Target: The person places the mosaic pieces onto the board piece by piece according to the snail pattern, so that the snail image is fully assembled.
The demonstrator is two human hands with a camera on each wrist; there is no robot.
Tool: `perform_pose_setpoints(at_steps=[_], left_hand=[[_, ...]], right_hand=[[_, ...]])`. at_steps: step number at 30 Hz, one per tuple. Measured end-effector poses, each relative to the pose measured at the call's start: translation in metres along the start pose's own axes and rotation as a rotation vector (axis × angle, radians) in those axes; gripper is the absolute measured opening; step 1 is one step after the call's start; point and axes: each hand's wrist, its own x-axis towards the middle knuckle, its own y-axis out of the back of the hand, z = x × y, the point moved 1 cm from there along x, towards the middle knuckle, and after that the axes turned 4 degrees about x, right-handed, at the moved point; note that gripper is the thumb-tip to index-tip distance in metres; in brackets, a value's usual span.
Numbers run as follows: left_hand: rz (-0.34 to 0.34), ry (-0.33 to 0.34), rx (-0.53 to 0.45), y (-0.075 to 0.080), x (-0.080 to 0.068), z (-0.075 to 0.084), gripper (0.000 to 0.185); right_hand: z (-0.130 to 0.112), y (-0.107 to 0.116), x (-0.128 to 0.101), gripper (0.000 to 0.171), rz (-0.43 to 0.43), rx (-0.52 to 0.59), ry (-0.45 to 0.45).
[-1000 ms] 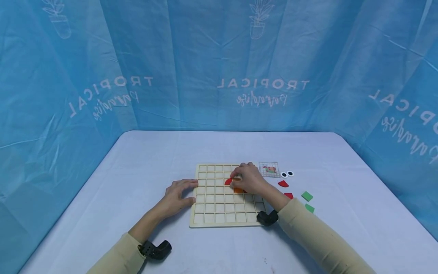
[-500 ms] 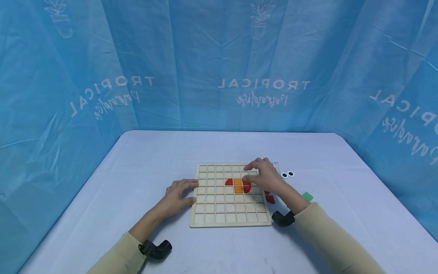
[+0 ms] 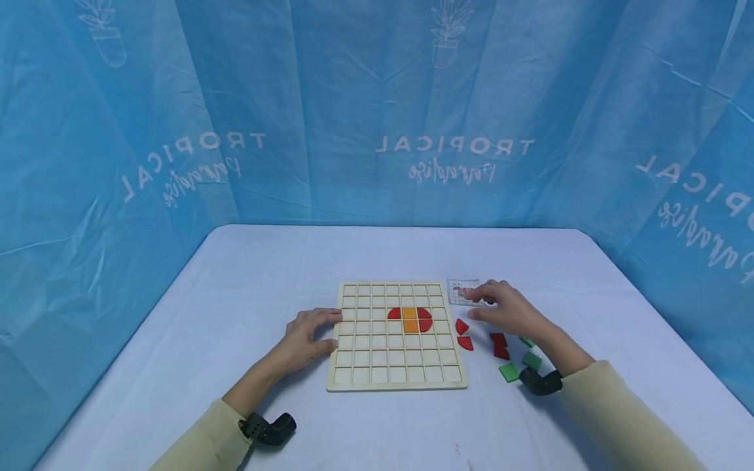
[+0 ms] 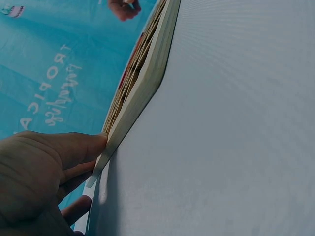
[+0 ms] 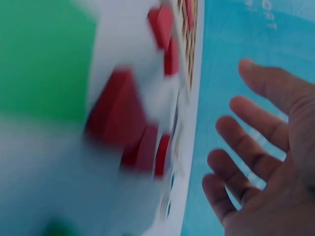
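A pale wooden grid board (image 3: 370, 359) lies on the table, with orange squares (image 3: 409, 313) and red curved pieces (image 3: 424, 325) in some cells. At the board's left edge rests my left hand (image 3: 303, 337), thumb and fingertips touching the rim; the left wrist view shows the thumb (image 4: 83, 147) against that edge. My right hand (image 3: 506, 311) hovers right of the board, beside a small printed grid card (image 3: 455, 288), and its spread fingers hold nothing. Below it lie loose red pieces (image 3: 465, 343). A black-and-white eye piece (image 3: 490, 302) is mostly hidden by that hand.
Green squares (image 3: 509, 373) lie near the right wrist, one partly covered by the forearm. More red pieces (image 3: 499, 340) sit between them and the board. A blue printed curtain (image 3: 377, 183) surrounds the white table (image 3: 283, 261) at the back and sides.
My right hand has withdrawn from the orange and red pieces on the board and moved right, past its edge. Loose red pieces now lie close to the board's right edge. The left hand stays put.
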Motion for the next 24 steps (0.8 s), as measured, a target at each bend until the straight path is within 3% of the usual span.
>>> perform_pose_setpoints(at_steps=[11,24], left_hand=[[0.003,0.015,0.007,0.0,0.0,0.001,0.047],[-0.001,-0.001,-0.001,0.0,-0.001,0.0,0.046]], right_hand=[[0.036,0.012,-0.005,0.042,-0.064,-0.011,0.009],[0.046,0.01,-0.002,0.045,-0.079,-0.07,-0.036]])
